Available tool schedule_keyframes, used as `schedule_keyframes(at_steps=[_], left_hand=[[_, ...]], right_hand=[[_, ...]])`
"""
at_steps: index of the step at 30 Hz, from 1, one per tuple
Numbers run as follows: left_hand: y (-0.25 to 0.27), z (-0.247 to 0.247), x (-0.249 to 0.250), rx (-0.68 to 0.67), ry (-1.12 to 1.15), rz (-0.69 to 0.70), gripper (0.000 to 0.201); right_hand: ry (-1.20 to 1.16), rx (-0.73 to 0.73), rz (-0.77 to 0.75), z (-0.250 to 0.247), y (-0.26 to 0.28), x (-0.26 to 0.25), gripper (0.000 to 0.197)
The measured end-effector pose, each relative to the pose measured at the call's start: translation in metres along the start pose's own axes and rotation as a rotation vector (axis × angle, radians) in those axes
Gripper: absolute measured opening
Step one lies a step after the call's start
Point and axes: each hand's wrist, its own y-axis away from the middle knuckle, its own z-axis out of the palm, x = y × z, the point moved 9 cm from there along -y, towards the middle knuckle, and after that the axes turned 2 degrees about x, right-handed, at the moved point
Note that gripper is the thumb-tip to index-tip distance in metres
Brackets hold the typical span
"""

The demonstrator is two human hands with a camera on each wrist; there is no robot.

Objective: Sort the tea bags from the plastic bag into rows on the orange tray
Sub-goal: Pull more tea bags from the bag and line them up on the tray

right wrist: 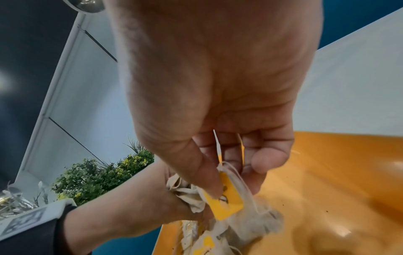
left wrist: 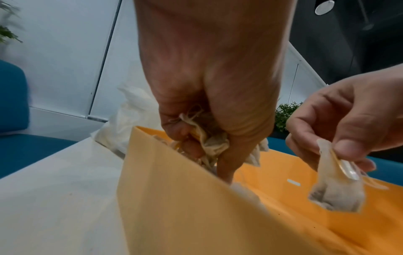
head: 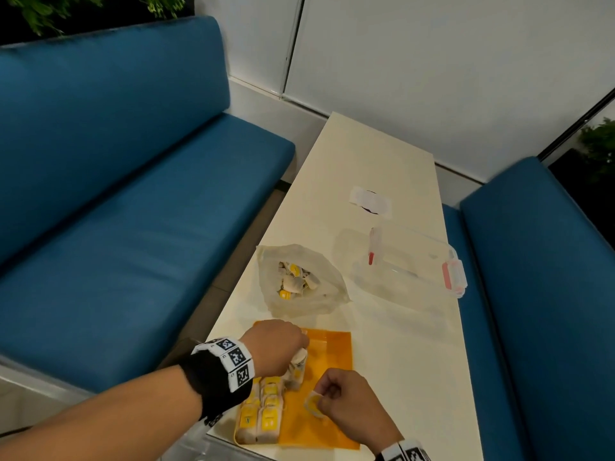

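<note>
Head view: orange tray [head: 336, 354] at the desk's [head: 382, 181] near edge, plastic bag [head: 299, 281] just beyond.
Left hand [head: 276, 347]: fingers bunched round a clump of tea bags [left wrist: 209, 138], over the tray.
Right hand [head: 349, 400]: fingers pinching one tea bag [left wrist: 335, 188] by its yellow tag [right wrist: 226, 200].
Rows: tea bags [head: 263, 414] lined up on the tray's left side.

- orange tray [head: 336, 347]: smooth, glossy plastic
- tea bags [head: 263, 417]: matt, crinkled paper, yellow card tags
- plastic bag [head: 316, 261]: thin, translucent
- table [head: 382, 168]: smooth, matt
</note>
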Motion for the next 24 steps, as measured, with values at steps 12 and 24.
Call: schedule_keyframes(at_steps=[12,24], left_hand=[[0.005,-0.004,0.001,0.102,-0.034,0.016,0.032],[0.064,-0.011,-0.085,0.546,1.781,-0.283,0.033]], right_hand=[[-0.039,0.084,0.000,-0.007,0.001,0.008,0.008],[-0.127,-0.044,0.095,0.018,-0.014,0.013,0.011]])
